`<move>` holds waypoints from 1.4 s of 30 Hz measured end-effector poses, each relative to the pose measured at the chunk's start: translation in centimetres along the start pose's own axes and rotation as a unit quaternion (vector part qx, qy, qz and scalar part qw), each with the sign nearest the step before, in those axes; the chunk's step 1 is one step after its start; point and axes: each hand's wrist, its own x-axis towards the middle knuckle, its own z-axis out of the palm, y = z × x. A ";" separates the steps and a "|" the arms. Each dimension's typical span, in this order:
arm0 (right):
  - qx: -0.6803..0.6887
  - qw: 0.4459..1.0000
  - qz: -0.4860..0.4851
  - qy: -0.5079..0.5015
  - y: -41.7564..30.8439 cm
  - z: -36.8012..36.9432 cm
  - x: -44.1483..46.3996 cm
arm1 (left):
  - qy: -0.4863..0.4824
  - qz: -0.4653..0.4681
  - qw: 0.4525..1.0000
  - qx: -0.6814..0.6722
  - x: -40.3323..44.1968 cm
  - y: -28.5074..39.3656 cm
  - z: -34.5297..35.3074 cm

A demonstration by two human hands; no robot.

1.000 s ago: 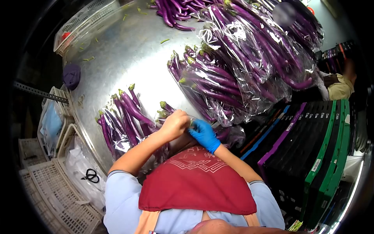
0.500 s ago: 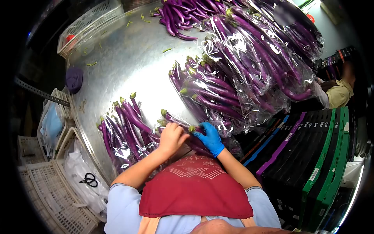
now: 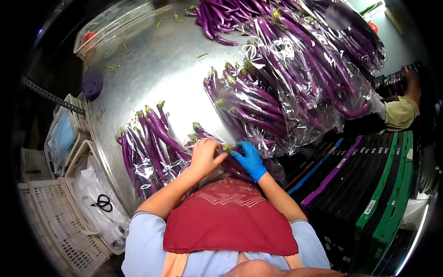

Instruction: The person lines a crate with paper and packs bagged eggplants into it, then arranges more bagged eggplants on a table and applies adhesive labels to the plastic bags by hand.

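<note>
At the near edge of the bench (image 3: 138, 69), the bare left hand (image 3: 206, 156) curls its fingers over eggplants (image 3: 234, 168), and the gloved right hand (image 3: 249, 161) touches them too; I cannot tell whether either grips. Between a bag of eggplants (image 3: 154, 143) at the bench's near left and bigger bags (image 3: 309, 69) along its right, metal shows, widening leftward. Stacked crates (image 3: 355, 180) stand off its near-right edge.

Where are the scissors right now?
Head view, lower left: the black scissors lie on white plastic bags in a pale crate, just outside the metal table's left edge.
</note>
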 end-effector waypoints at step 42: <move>0.159 0.984 -0.056 -0.064 -6.0 1.0 2.8 | 0.131 0.093 0.987 0.012 -0.1 -1.2 -8.2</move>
